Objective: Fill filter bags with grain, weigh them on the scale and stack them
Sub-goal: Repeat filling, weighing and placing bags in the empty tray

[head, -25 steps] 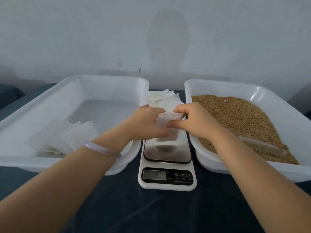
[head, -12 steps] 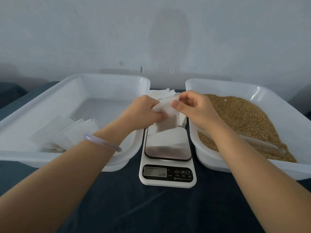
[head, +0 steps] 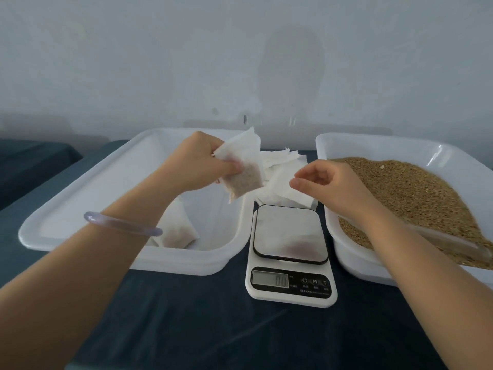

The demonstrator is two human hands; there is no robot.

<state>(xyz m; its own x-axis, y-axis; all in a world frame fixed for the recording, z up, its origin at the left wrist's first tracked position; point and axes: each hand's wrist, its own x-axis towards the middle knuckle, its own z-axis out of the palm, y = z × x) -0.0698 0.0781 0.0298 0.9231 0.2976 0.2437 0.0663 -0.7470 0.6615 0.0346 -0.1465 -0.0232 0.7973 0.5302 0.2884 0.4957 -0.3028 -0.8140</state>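
- The left hand, in the centre-left of the frame, pinches a filled filter bag by its upper half; brown grain shows through the bag's lower half, which hangs tilted above the near right part of the white left tray.
- The right hand, right of centre, holds nothing; its fingers are loosely curled, thumb and fingers apart, above the stack of empty filter bags.
- The two hands are apart.
- More filled bags lie in the left tray, partly hidden by the left forearm, which wears a pale bracelet.
- The digital scale stands between the trays on the dark table, nothing on its platform.
- The right tray holds loose grain and a clear scoop.
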